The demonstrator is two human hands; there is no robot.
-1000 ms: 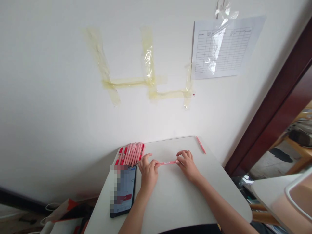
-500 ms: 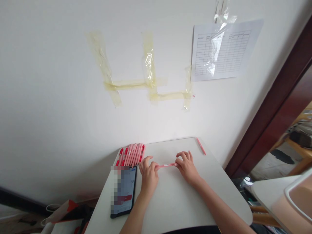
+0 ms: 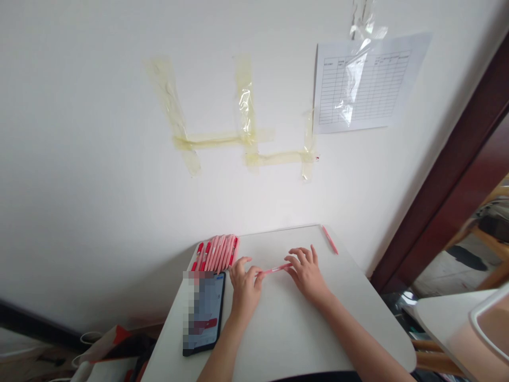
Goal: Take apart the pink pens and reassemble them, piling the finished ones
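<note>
A slim pink pen [image 3: 275,269] with a small white label lies across the space between my hands, its right end slightly higher. My left hand [image 3: 244,292] pinches the pen's left end between thumb and index finger, other fingers raised. At the opposite end, the thumb and fingertips of my right hand [image 3: 310,278] are around the pen in a loose pinch. To the left of my left hand sits a row of pink and red pens [image 3: 218,253], packed side by side.
The white table [image 3: 294,329] stands against a wall. A smartphone [image 3: 204,318] lies at its left edge, and a single pink pen [image 3: 330,240] near the back right corner. A printed sheet [image 3: 360,85] is taped to the wall. Another white surface [image 3: 449,313] stands to the right.
The pen has tilted, its right end now higher. My right hand's fingers have spread and loosened somewhat. The view has shifted slightly.
</note>
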